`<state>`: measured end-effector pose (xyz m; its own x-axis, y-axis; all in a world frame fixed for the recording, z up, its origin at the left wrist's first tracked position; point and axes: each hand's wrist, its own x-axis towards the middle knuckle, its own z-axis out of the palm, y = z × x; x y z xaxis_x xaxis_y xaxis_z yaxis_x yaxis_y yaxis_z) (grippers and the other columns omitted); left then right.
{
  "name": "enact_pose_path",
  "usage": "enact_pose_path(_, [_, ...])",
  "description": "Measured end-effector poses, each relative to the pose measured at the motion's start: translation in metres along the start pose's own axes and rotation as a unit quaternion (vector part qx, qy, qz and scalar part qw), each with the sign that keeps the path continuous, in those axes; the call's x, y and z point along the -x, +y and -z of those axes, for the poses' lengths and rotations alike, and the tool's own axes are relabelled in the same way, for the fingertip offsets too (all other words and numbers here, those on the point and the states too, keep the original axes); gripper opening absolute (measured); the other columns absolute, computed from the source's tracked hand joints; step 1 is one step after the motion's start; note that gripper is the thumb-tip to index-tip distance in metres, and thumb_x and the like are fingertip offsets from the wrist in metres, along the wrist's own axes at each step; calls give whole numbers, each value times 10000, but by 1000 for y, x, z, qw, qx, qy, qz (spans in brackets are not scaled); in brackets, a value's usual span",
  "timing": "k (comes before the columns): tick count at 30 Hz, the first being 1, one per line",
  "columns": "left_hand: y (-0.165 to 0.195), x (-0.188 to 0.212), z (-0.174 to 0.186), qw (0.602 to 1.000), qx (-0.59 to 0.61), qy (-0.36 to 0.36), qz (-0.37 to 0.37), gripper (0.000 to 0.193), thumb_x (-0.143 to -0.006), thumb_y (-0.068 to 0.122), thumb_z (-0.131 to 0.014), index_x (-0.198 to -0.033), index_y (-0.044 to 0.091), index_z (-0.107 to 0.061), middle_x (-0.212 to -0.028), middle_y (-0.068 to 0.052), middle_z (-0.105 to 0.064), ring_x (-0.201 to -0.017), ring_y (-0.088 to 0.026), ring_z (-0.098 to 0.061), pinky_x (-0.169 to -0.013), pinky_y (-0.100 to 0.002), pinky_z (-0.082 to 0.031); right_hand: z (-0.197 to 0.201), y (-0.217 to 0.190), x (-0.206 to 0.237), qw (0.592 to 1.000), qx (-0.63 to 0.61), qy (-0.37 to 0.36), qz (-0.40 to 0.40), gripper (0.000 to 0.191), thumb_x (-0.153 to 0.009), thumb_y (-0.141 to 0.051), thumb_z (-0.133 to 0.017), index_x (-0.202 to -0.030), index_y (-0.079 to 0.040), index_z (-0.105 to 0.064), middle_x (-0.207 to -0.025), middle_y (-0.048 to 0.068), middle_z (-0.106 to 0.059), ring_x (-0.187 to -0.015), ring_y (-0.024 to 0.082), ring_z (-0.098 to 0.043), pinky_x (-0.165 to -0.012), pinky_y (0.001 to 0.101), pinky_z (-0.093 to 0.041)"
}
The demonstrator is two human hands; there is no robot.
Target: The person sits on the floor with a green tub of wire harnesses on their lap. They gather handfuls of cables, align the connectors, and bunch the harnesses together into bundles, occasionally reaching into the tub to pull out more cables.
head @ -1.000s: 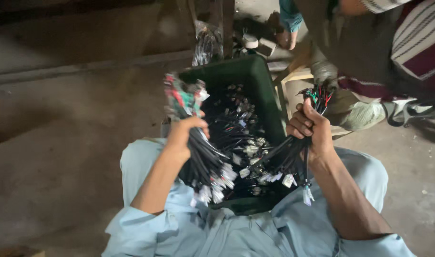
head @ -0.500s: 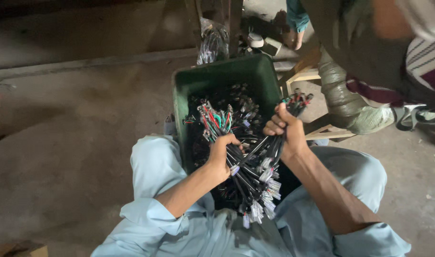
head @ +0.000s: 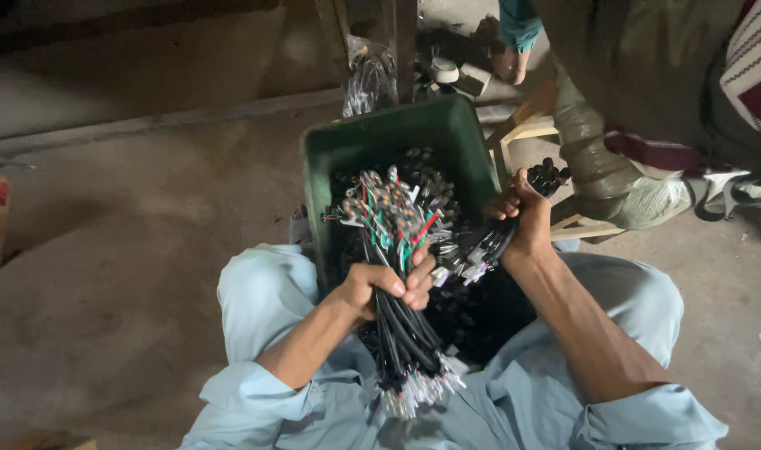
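Cable bundle | clenched in left hand, long axis running away from body | right hand fisted around smaller cable bunch, just right | both over green crate

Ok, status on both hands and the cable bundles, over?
Left hand clamped round big cable bundle. Right hand grips smaller bundle over green crate. Nothing between hands; another person's leg beside the crate.
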<state>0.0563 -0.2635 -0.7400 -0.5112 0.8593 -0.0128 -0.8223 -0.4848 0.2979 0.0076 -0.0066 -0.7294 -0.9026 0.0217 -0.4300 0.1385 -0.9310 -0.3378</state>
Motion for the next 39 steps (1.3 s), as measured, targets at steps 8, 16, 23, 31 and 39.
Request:
enact_pose_path(8, [-14,-17,3,995,10,86,-49,418,-698,20,-632,-1084,89,-486,-855,-53,-499,-762,-181,-519,-771,-353,-468,-15,25,11,992,81,-41,-90,225,-1036,-301,-559,-900,-122,-572,-608,-53,-415,-491,75,-396,-496,240,-357])
enact_pose_path(16, [7,-5,-11,990,119,-69,-13,364,-771,37,-628,-1109,61,-495,-866,-48,-478,-762,-163,-519,-760,-317,-464,-25,16,51,879,473,-56,16,147,-893,-124,-723,-997,-24,-694,-549,-25,-512,-401,71,-411,-386,263,-309])
enact_pose_path(23, [-7,-13,3,998,44,20,39,396,-784,38,-656,-1156,48,-520,-902,-68,-535,-804,-182,-534,-800,-340,-472,-23,18,62,890,442,-64,95,176,-885,-88,-745,-1038,-14,-701,-621,-29,-564,-428,57,-445,-388,239,-320])
enact_pose_path(31, [-9,-17,8,995,-32,90,20,464,-776,31,-669,-1226,29,-556,-884,-71,-566,-814,-189,-561,-797,-356,-485,-25,7,66,889,444,-68,84,200,-892,-108,-746,-1075,-31,-719,-647,-51,-562,-453,35,-436,-404,227,-314])
enact_pose_path(39, [-15,-20,1,965,-145,214,-49,320,-835,95,-738,-1116,-18,-633,-855,-104,-645,-764,-226,-646,-732,-400,-554,-16,14,62,874,474,-50,91,125,-916,-135,-738,-982,-39,-692,-611,-55,-533,-456,42,-422,-399,246,-304])
